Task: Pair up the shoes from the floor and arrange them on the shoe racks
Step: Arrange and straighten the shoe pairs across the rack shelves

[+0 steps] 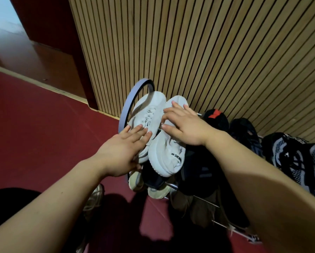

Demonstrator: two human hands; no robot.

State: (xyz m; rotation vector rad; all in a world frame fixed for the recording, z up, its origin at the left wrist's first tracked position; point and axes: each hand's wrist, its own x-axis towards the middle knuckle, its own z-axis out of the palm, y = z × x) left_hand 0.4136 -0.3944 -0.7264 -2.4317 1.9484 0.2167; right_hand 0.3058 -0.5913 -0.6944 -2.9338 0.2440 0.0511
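Shoe rack (124, 114) stands on red floor (43, 125) against slatted wall (207, 52).

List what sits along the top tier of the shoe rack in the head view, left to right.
Rack's curved end frame → left white sneaker → right white sneaker → black shoe with red bow → dark mesh shoe → black-and-white patterned shoe.

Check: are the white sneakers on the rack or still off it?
On it. Both white sneakers lie side by side atop the rack, hands resting on them.
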